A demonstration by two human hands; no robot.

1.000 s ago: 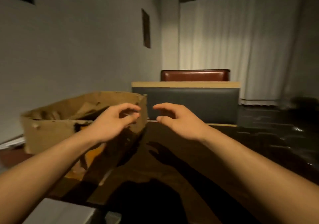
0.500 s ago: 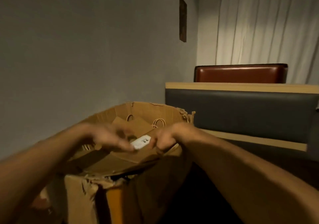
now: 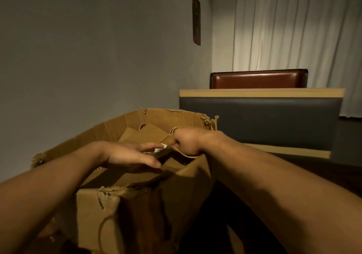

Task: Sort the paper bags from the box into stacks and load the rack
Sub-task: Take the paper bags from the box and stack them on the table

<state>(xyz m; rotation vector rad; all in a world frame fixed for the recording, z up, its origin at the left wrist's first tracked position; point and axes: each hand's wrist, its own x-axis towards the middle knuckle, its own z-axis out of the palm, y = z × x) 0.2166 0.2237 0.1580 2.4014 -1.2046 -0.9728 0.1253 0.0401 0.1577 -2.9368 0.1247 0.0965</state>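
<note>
A torn brown cardboard box (image 3: 125, 210) stands in front of me, holding several flat brown paper bags (image 3: 150, 134) with twisted paper handles. Both hands are over its open top. My right hand (image 3: 188, 142) is curled round the handle and top edge of a paper bag at the box's right wall. My left hand (image 3: 133, 155) lies with straight fingers over the bags, its fingertips touching a small white tag (image 3: 159, 148) beside the right hand. No rack is in view.
A grey wall runs along the left behind the box. A dark padded booth back with a wooden cap (image 3: 260, 93) and a red-brown seat back (image 3: 258, 78) stand behind, with white curtains (image 3: 293, 28) beyond. A dark tabletop (image 3: 225, 224) lies to the box's right.
Both hands went from hovering in the air over the table into the box. The right hand has curled round a bag's handle; the view has swung left and closer to the box.
</note>
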